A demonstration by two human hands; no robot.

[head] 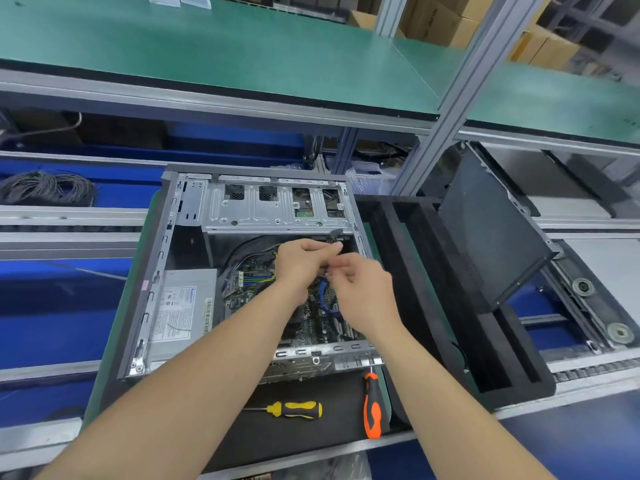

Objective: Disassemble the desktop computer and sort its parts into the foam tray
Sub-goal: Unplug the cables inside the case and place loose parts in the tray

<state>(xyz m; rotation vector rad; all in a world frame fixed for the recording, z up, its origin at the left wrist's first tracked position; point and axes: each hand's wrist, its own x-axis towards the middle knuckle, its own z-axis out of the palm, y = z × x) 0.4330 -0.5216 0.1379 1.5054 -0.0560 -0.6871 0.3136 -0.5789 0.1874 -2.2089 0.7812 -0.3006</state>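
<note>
Open on its side on the table (311,441): computer case (162,271). Inside, a grey power supply (183,306) at the near left, a metal drive cage (270,209) along the far wall, and a motherboard (311,323) with wire bundles between them. Just right of the case, a black foam tray (519,379), with a dark side panel (491,233) leaning tilted at its far right. In front of the case, a yellow screwdriver (294,409) and an orange screwdriver (372,407), both lying loose. Above the motherboard, left hand (301,265) and right hand (363,292) close together. Right grip pinched on the upper end of a blue cable (323,299). Left grip curled; cannot tell on what.
</note>
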